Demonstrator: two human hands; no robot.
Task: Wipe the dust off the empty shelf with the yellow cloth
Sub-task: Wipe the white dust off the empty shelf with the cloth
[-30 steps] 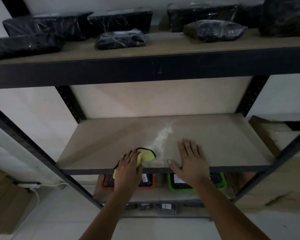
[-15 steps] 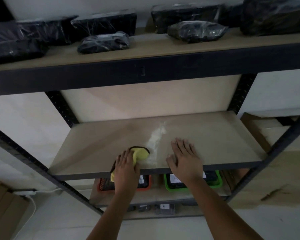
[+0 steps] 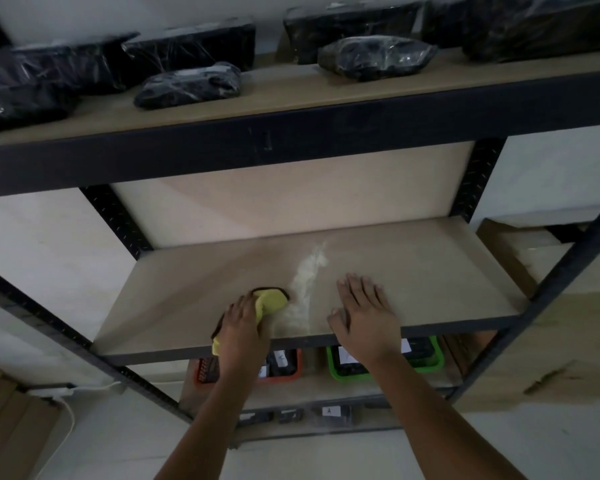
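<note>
Cloth point(image 3: 270, 299) one, yellow, left hand point(image 3: 242, 327) clamped on it, right hand point(image 3: 364, 315) flat, fingers spread on shelf point(image 3: 430, 271), one dust streak point(image 3: 303, 289) between, two bins point(image 3: 426, 362) below.

Empty shelf point(image 3: 413, 271): flat pale tan wooden board in a dark metal frame, bare except for a whitish dust streak point(image 3: 303, 289) running from mid-board to the front edge. Yellow cloth point(image 3: 271, 301): crumpled soft yellow fabric with a dark border, lying near the front edge, left of centre, just beside the streak.
</note>
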